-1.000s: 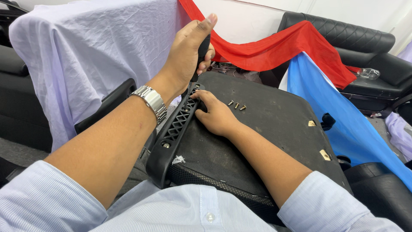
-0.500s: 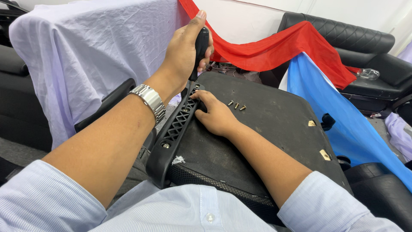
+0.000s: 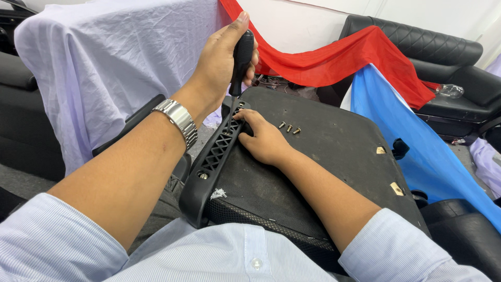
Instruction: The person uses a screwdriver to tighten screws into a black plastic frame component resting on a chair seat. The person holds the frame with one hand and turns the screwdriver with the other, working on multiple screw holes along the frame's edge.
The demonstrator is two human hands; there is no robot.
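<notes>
Left hand (image 3: 222,57) clenched on upright black screwdriver (image 3: 241,58), shaft pointing straight down into far end of latticed plastic bracket (image 3: 216,151); right hand (image 3: 266,141) just beside, pressing bracket against upturned seat base (image 3: 334,156)

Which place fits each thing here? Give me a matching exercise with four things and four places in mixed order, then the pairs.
Things:
1. screwdriver
2. loose screws
3. wristwatch
4. plastic bottle

Places:
A. on the black sofa at the far right
B. upright in the left hand, tip down at the lattice bracket
C. on the left forearm
D. lying on the seat underside, just beyond the right hand

Pairs: 1-B, 2-D, 3-C, 4-A
</notes>
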